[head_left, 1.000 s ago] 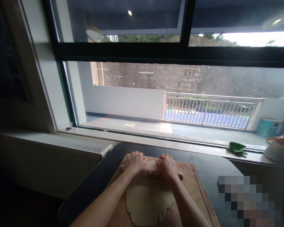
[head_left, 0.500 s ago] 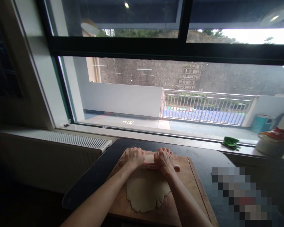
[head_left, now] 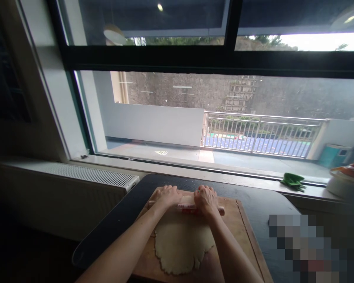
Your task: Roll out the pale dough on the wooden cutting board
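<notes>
A wooden rolling pin (head_left: 186,208) with red print lies across the far part of a flattened sheet of dough (head_left: 184,243). My left hand (head_left: 168,195) is closed over the pin's left side, and my right hand (head_left: 205,197) grips it toward the right end. Both handle ends stick out past my hands. The dough has a ragged, cracked near edge, and my forearms cover part of its sides. Beneath it is a wooden board (head_left: 233,239).
The board rests on a dark table (head_left: 112,224) by a window. A radiator (head_left: 76,177) stands at the left. On the windowsill (head_left: 247,179) are a green item (head_left: 292,181) and a white container (head_left: 343,184) with an orange top. A blurred-out patch (head_left: 309,243) covers something at the table's right.
The rolling pin has turned, so more red print shows, and its left end is now in sight. My left hand lies a little flatter. The view has shifted slightly.
</notes>
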A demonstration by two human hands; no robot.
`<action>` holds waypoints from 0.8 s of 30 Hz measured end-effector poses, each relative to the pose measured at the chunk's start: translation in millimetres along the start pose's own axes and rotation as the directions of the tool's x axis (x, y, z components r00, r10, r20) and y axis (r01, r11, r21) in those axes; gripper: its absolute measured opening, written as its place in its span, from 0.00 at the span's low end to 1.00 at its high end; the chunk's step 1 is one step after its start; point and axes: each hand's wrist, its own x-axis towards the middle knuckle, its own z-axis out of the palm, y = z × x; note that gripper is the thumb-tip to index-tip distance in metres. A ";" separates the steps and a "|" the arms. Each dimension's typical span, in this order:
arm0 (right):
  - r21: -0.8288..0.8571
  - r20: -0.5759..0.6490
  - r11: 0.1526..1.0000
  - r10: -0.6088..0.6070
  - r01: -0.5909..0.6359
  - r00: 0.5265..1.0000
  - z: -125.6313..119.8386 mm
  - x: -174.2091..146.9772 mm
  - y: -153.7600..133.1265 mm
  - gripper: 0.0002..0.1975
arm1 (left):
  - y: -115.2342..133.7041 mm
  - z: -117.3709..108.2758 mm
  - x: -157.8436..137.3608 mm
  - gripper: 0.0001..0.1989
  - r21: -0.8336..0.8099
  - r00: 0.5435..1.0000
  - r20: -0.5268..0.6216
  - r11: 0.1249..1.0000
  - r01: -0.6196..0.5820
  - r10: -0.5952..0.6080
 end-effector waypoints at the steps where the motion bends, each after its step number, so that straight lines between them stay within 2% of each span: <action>1: -0.001 0.010 1.000 0.007 -0.007 1.000 -2.6 -7.5 -0.1 0.14 | 0.1 0.0 -6.9 0.25 -0.004 1.000 -0.003 1.000 0.001 -0.001; 6: -0.007 0.033 1.000 0.011 -0.011 0.999 -12.2 -38.0 -1.8 0.16 | -1.2 -0.6 -42.3 0.28 -0.003 1.000 0.004 1.000 0.011 -0.011; 11: -0.013 0.039 1.000 0.010 -0.010 0.999 -16.3 -38.6 -4.3 0.16 | 0.9 -5.4 -53.4 0.28 -0.010 0.999 -0.014 0.999 0.031 -0.031; 14: -0.012 0.041 1.000 0.008 -0.008 0.999 -14.7 -25.0 -5.0 0.16 | 2.0 -6.4 -43.1 0.28 -0.038 0.996 -0.059 0.997 0.067 -0.069; 19: -0.013 0.041 1.000 0.005 -0.005 0.999 -3.5 6.5 -4.6 0.14 | -2.5 -1.5 -12.6 0.23 -0.019 0.982 -0.176 0.998 0.061 -0.063; 24: -0.015 0.045 1.000 -0.007 0.008 0.999 6.3 29.7 -4.2 0.14 | -8.0 2.1 16.4 0.21 -0.078 0.985 -0.108 0.989 0.125 -0.133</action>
